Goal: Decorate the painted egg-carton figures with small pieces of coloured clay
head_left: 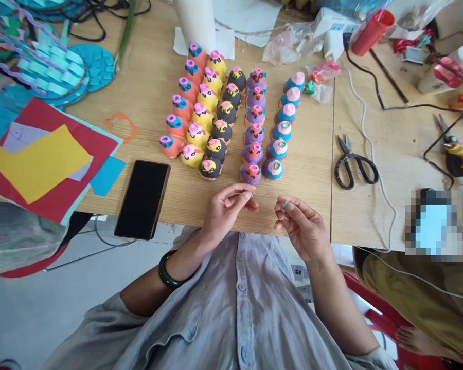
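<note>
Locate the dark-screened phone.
Head view, left of centre: the phone juts over the table's near edge, between the blue paper and the left hand.

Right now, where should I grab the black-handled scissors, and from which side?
Probably by the handle loops of the scissors, coming from the table's near edge: the loops lie toward that side, spread apart, while the pointed blades face away.

Wooden table: rows of painted figures, phone overhanging near edge, scissors right, coloured paper left.
</note>
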### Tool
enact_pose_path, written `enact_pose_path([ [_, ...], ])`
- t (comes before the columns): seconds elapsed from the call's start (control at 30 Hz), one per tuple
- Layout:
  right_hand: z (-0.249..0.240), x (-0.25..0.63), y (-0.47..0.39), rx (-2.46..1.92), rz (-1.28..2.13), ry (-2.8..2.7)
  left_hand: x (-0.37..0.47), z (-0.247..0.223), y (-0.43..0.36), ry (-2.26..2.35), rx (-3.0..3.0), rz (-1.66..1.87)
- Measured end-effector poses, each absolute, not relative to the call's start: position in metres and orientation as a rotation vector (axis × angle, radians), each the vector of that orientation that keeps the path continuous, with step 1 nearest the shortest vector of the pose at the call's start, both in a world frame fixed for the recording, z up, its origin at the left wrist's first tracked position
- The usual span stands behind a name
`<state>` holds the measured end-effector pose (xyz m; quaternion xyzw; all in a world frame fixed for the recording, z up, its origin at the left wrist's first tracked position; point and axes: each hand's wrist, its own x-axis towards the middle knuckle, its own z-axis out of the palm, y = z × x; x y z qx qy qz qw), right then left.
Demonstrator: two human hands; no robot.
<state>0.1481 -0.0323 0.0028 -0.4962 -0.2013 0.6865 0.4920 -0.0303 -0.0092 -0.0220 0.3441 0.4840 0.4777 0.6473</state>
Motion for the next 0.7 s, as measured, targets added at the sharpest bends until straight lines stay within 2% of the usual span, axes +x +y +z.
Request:
enact_pose_path([
  [0.23, -0.002, 0.145, -0.031, -1.227, 1.64, -0.481, -0.022, -0.016, -0.014, 0.905, 0.467, 0.893],
  [0.5, -0.007, 0.141, -0.034, -1.193, 1.551, -0.662, -0.013, -0.017, -0.019, 1.047, 0.812, 0.854],
  [0.7, -0.009, 0.143, -0.035, -1.161, 1.662, -0.63, -0.009, -0.018, -0.016, 1.003, 0.888, 0.97],
])
